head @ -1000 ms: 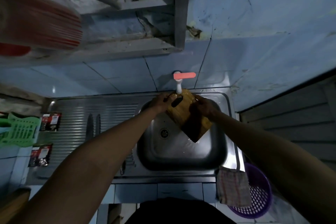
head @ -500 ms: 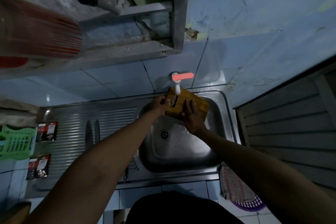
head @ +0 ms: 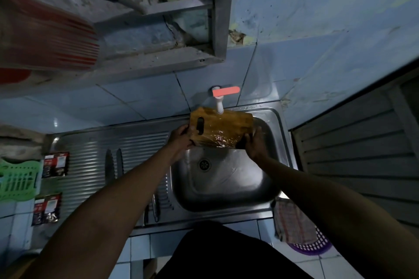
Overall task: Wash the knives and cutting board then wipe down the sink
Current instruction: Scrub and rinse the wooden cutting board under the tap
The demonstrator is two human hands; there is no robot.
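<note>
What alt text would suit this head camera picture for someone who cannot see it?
Two bare hands, left hand and right hand, hold a wet wooden cutting board under a tap over a steel sink. Two knives lie on the ribbed drainboard to the left.

- The cutting board point(head: 223, 125) is orange-brown wood with a dark slot.
- The tap point(head: 219, 103) is white with a pink-red handle.
- The sink point(head: 275, 120) is shiny grey metal.
- The rack point(head: 17, 180) on the left is green.
- The cloth point(head: 292, 219) has red and white checks.
- The basket point(head: 313, 248) is purple.
- The wall tiles point(head: 140, 99) are pale blue.
</note>
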